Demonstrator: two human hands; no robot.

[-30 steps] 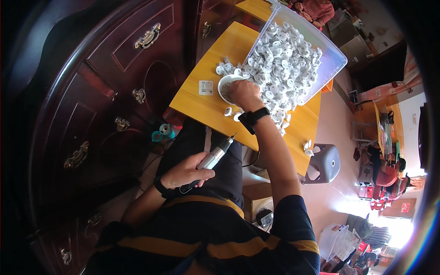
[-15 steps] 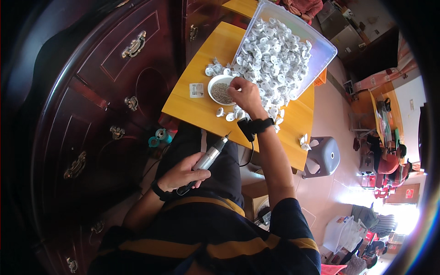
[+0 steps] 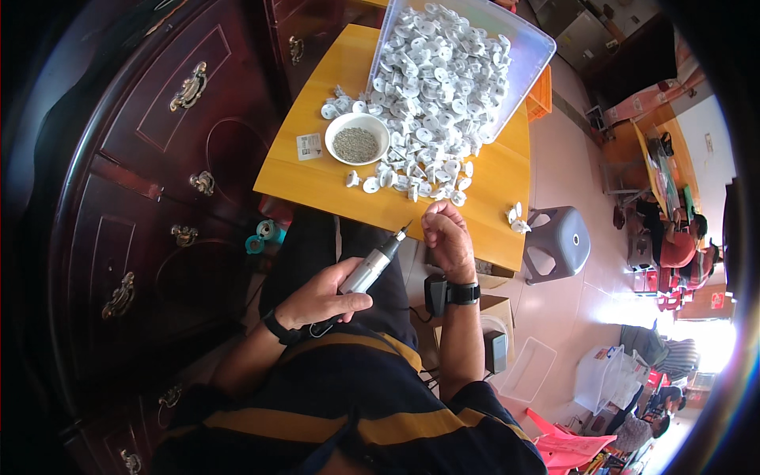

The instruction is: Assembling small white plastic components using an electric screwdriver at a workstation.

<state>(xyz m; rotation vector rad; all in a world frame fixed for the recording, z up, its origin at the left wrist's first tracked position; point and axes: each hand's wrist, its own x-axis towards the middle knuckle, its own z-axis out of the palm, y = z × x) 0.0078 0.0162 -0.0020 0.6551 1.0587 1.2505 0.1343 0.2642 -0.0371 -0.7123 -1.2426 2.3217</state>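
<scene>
My left hand is wrapped round a silver and black electric screwdriver, its thin bit slanting up and to the right. Close to the bit's tip, my right hand has its thumb and fingertips pinched together; whatever they hold is too small to make out. A white bowl of small metal screws stands on the yellow table. Beyond and beside it, many white round plastic parts spill from a tipped clear plastic bin onto the tabletop.
A small printed label lies left of the bowl. A few white parts sit apart near the table's right edge. Beyond that edge stands a grey stool. Dark wooden cabinets line the left side. Other people sit farther off at right.
My right hand has left the bowl and come down toward me, next to the screwdriver's tip. The left hand keeps its hold on the screwdriver. My view has shifted slightly.
</scene>
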